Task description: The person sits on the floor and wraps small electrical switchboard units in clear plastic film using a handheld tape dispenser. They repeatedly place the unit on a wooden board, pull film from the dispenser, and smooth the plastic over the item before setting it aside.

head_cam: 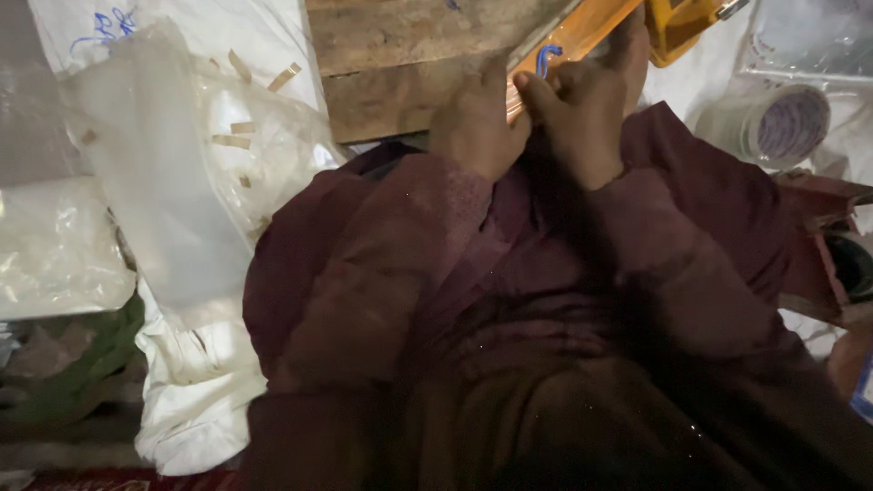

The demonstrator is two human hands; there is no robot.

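Hands come first from where I stand: the left hand (475, 123) and the right hand (580, 118) sit pressed close together, thumbs nearly touching, both at the near edge of the wooden board (400, 64) that rests on the lap. Between the fingertips, against that edge, lies a long orange strip (582, 32) with a small blue loop (548, 56) on it; the right hand seems pinched on the loop, though the picture is too blurred for me to tell how firmly, and the left looks flat on the wood, curled rather than clamped on anything. To my eye the work is fine fingering on that strip, and doing it well would call for keeping the strip flush to the board, steadying with the left palm, and making small moves with the thumb only. Dark maroon sleeves (382, 273) run back from the board toward the camera. Left of the board is a clear plastic bag (227, 155) holding short tan slips, over white sacking. Right of the board stands a roll of tape (773, 125), and beyond the board's far corner a yellow tool (682, 27).
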